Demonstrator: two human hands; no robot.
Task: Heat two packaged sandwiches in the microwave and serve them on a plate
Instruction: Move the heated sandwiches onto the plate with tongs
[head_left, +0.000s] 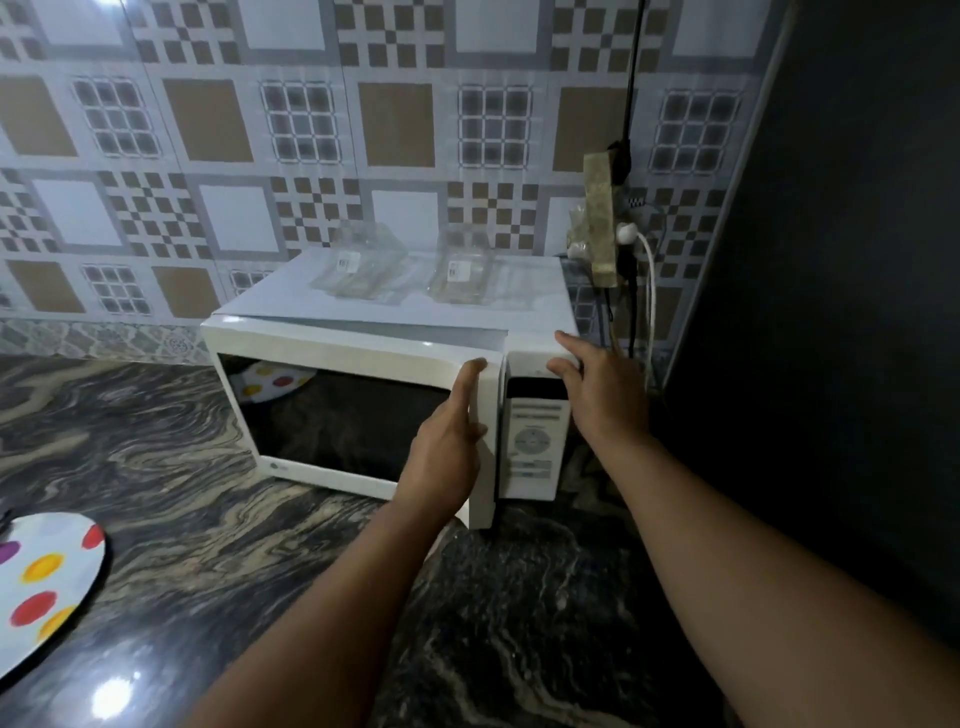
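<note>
Nearest, low and well to the left of both hands: a white plate (49, 577) with coloured dots lies flat on the dark marbled desk (218, 499), partly cut by the frame edge.

Left hand (448, 447): grip is on the right edge of the microwave door (358, 410); thumb up along the door face, fingers wrapped round the edge. The door stands slightly ajar, with a gap showing at its right side.

Right hand (592, 387): grip open, fingers straight and spread, pressing on the top front corner of the microwave (415, 312), directly above the control panel (532, 441), just to the right of the left hand.

Beyond both hands, on the microwave's top: two packaged sandwiches in clear wrap, side by side and apart: one (358, 270) up and left of the left hand, the other (462, 273) above it.

Farther back, behind the right hand: a power strip (601, 218) with plugs and cables on the tiled wall (208, 119).
</note>
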